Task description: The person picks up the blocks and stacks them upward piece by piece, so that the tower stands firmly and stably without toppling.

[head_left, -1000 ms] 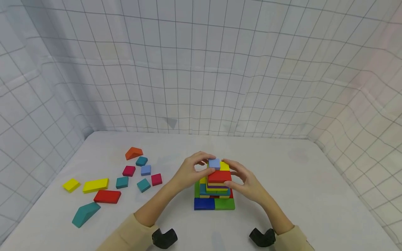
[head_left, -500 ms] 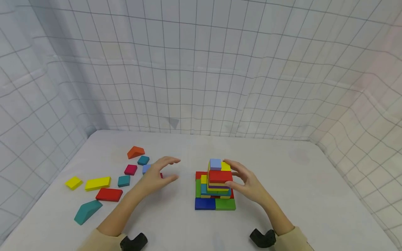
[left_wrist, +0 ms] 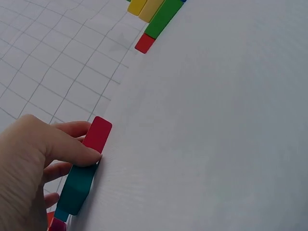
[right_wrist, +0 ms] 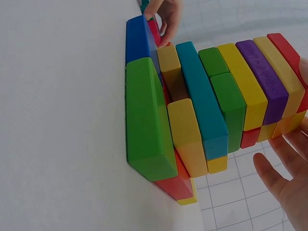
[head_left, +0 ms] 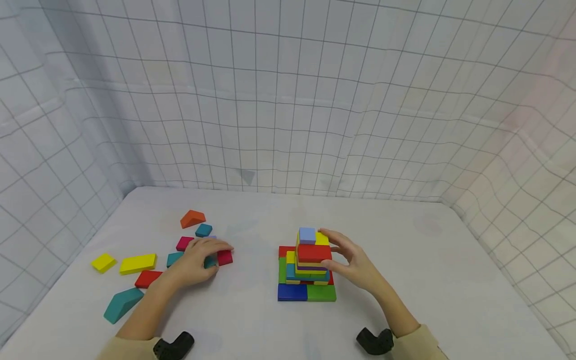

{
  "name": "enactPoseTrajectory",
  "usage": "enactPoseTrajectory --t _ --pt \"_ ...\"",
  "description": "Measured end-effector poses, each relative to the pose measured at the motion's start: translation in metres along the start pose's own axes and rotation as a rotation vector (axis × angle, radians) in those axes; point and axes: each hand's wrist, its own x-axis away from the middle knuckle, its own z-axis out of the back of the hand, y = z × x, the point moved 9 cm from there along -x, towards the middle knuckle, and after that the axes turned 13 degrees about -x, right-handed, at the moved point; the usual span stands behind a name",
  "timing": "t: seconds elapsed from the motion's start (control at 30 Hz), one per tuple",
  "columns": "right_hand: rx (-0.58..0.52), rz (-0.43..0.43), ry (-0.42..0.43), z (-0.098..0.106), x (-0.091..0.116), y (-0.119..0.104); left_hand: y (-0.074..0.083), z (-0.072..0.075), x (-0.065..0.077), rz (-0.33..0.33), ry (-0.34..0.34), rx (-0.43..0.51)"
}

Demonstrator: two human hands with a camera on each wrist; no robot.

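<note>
- Teal block (head_left: 123, 305): nearer than the left hand (head_left: 195, 260), off its outer side.
- Right hand (head_left: 357, 262): thumb and fingers spread wide about the upper block tower (head_left: 310, 268).
- Left hand: thumb and fingers parted around a crimson block (head_left: 225, 258).
- Orange block (head_left: 192, 218): beyond the left hand.

In the head view, you can see a white cloth (head_left: 294, 115) with dark grid lines, which fills the upper half of the frame and continues along both sides. Near the right edge, its colour looks slightly pink. Left of the centre, you find on it a small grey mark (head_left: 246, 176). The white table (head_left: 450, 270) occupies the lower half.
</note>
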Motion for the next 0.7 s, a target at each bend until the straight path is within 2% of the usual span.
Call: enactPoseTrajectory --t 0.17,0.37,0.53,0.7 --pt "-0.008 -0.003 0.002 0.001 0.000 0.002 -0.001 0.002 0.000 -0.017 0.045 0.012" --pt "0.001 -0.026 0.014 0.001 0.000 0.003 -0.004 -0.003 -0.003 0.018 0.058 -0.023" --pt "0.023 -0.020 0.015 -0.001 -0.001 -0.005 -0.002 -0.005 -0.004 0.021 0.030 -0.069" --pt "0.029 -0.022 0.013 -0.005 -0.002 -0.022 -0.002 -0.002 -0.001 0.013 -0.008 -0.052"
